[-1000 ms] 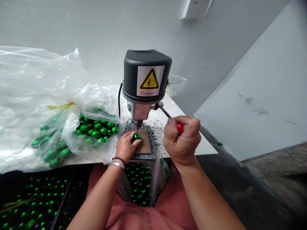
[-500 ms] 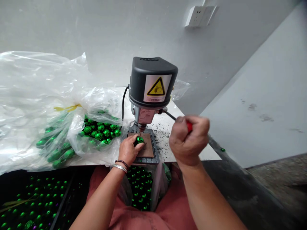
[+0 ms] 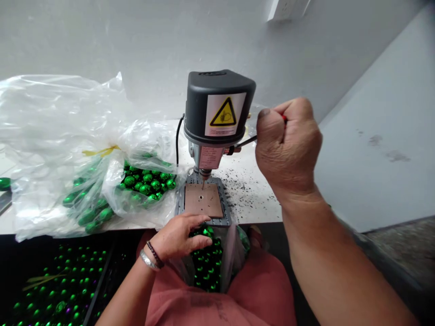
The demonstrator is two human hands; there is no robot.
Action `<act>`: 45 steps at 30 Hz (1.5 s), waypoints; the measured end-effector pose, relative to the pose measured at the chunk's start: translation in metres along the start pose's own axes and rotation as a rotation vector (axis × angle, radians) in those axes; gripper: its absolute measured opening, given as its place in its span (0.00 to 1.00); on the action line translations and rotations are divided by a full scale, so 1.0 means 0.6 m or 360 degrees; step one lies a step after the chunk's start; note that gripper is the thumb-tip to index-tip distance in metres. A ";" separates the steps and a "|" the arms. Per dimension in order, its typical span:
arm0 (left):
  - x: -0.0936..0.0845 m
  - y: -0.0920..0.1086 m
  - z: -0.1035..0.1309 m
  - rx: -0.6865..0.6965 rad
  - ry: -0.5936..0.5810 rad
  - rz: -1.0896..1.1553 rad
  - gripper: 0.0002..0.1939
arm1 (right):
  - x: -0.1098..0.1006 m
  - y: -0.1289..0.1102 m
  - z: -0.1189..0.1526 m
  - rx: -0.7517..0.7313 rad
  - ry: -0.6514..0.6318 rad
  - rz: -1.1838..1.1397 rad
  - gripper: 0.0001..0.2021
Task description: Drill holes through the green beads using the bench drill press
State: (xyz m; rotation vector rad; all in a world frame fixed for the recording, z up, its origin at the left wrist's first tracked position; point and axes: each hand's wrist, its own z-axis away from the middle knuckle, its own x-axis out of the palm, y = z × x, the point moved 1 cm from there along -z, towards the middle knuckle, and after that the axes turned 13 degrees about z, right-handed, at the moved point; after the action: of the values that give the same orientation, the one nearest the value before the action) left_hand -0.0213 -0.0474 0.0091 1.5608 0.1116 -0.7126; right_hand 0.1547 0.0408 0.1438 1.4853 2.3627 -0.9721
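Mostly, the right hand (image 3: pixel 288 149) hides the red knob (image 3: pixel 284 119); outlet (image 3: pixel 286 9) cropped.

Pale grey back wall (image 3: pixel 102 40), white socket panel (image 3: pixel 285 10) on it, cut off by top edge. Second pale wall (image 3: pixel 384 108) at right, slanting, with brownish smudges (image 3: pixel 375 140). White worktop (image 3: pixel 243 168) along back wall, dark crumbs (image 3: pixel 246 192) scattered over right part. Loose clear plastic (image 3: pixel 50 108) heaped at left, yellow tie (image 3: pixel 102 151) cinched around gathered part. Lower left, below worktop: yellowish strip (image 3: pixel 42 280), small purple spots (image 3: pixel 68 310), thin grey edge (image 3: pixel 91 301) running diagonally. Rough brownish strip (image 3: pixel 404 237) at far right, below second wall.
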 end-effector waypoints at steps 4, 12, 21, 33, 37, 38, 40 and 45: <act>-0.049 -0.024 -0.036 -0.0112 0.0686 -0.0266 0.16 | -0.001 0.000 -0.002 -0.0006 0.0010 -0.0023 0.13; -0.092 -0.075 -0.100 -0.0587 0.0860 -0.0882 0.23 | -0.001 0.001 0.003 -0.0019 -0.0015 -0.0041 0.14; -0.080 -0.058 -0.064 -0.0217 0.1092 0.0262 0.24 | 0.004 0.005 0.006 -0.0105 0.0097 -0.0184 0.11; -0.044 -0.048 -0.048 -0.0442 0.0778 0.2025 0.26 | 0.012 0.014 0.006 -0.0232 0.0241 -0.0276 0.09; -0.039 -0.050 -0.065 -0.0438 0.0896 0.1440 0.23 | 0.013 0.013 0.008 -0.0245 0.0265 -0.0271 0.09; -0.037 -0.052 -0.070 -0.0417 0.0871 0.1268 0.22 | 0.013 0.013 0.008 -0.0247 0.0262 -0.0275 0.09; -0.034 -0.056 -0.079 -0.0359 0.0813 0.0948 0.22 | 0.013 0.013 0.009 -0.0250 0.0263 -0.0285 0.09; -0.029 -0.060 -0.095 -0.0350 0.0801 0.0229 0.22 | 0.012 0.016 0.011 -0.0243 0.0232 -0.0265 0.10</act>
State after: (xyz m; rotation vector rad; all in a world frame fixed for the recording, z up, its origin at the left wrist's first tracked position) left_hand -0.0312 0.0168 -0.0166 1.4880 0.4314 -0.1750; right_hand 0.1584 0.0444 0.1311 1.3637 2.6333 -0.7191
